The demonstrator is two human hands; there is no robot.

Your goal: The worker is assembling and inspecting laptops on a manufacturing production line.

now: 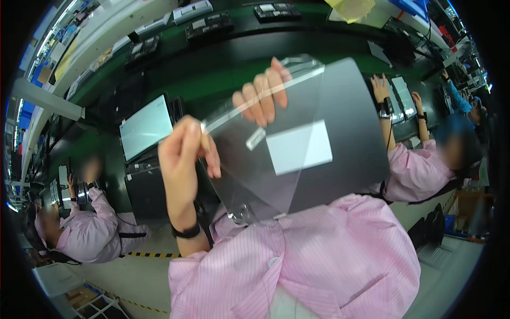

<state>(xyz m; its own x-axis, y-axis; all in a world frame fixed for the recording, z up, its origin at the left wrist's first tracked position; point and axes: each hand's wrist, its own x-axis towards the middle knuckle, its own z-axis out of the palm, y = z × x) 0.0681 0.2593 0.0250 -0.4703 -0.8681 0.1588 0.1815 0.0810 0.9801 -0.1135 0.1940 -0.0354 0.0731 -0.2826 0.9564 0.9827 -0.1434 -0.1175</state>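
A dark, thin flat panel [350, 138] with rounded corners is held up in front of my chest, bearing a large white label and a small one. Clear plastic film [228, 175], perhaps a bag, lies over its left part and ends in a slanting edge across it. My left hand [186, 146] is closed, pinching the film's upper left corner. At the top edge my right hand [261, 95] is closed, its fingers curled over the panel and film; the rest of that hand and its forearm are hidden behind them.
A laptop with a pale cover [147, 127] lies on the green bench to the left, a dark flat case [146, 194] nearer. Opened dark units [209, 26] stand along the back. Co-workers in pink sit at left [93, 228] and right [419, 173], close to the bench.
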